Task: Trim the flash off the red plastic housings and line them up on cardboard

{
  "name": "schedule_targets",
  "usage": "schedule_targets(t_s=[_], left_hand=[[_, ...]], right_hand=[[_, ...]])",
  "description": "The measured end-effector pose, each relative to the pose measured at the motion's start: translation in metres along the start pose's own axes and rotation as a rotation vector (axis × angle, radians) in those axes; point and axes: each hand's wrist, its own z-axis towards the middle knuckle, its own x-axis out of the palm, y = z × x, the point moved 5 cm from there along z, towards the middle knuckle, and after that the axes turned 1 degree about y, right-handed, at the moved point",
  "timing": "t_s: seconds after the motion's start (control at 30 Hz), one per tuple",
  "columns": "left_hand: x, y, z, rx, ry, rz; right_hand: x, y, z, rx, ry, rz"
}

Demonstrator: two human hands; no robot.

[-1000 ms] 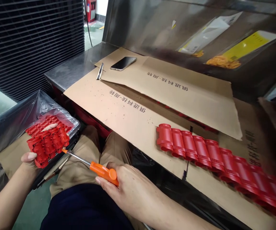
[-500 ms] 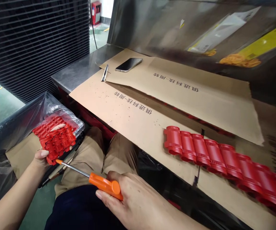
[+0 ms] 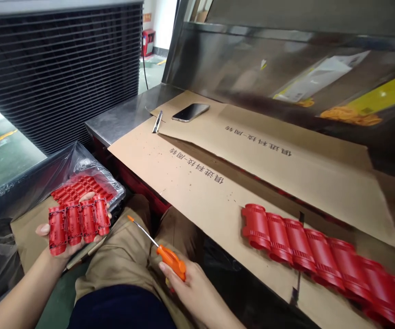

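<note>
My left hand [image 3: 69,249] is wrapped under a red plastic part [image 3: 81,224] made of several joined half-tubes, held above the edge of a plastic-lined bin. Its thumb presses the part's left side. My right hand [image 3: 197,288] grips the orange handle of a tool [image 3: 171,261] with a thin metal shaft and an orange tip. The tip points up and left over my lap, apart from the red part. More red parts [image 3: 77,188] lie in the bin behind my left hand. A row of red parts [image 3: 296,242] rests on the cardboard at the right.
Cardboard sheets [image 3: 142,160] cover the metal table. A phone [image 3: 191,112] and a small metal-edged cutter [image 3: 157,122] lie near its far left end. The lined bin [image 3: 8,183] stands at the left. Bags with orange and yellow contents [image 3: 351,115] are at the back right.
The tool tip has moved away from the red part as my right hand drew right and down. The red part in my left hand has turned, showing its tubes more squarely. The view has tilted up.
</note>
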Motion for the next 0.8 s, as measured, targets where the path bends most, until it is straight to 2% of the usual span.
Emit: schedule_targets(t_s=[0.1, 0.23, 0.37, 0.5, 0.7, 0.8], left_hand=[[0.007, 0.011, 0.001, -0.097, 0.076, -0.062], [0.025, 0.017, 0.004, -0.141, 0.115, -0.124], [0.046, 0.018, 0.004, -0.184, 0.137, -0.067], [0.054, 0.02, 0.008, -0.181, 0.139, 0.039], [0.058, 0.025, 0.011, -0.16, 0.334, -0.058], [0.06, 0.025, 0.01, -0.168, 0.382, -0.056]], right_hand=[[0.027, -0.026, 0.015, 0.076, -0.062, 0.034], [0.046, -0.041, 0.029, 0.089, -0.127, 0.067], [0.051, -0.055, 0.038, 0.097, -0.106, 0.107], [0.054, -0.066, 0.044, 0.091, -0.097, 0.137], [0.058, -0.073, 0.045, 0.117, -0.14, 0.185], [0.058, -0.072, 0.044, 0.127, -0.136, 0.191]])
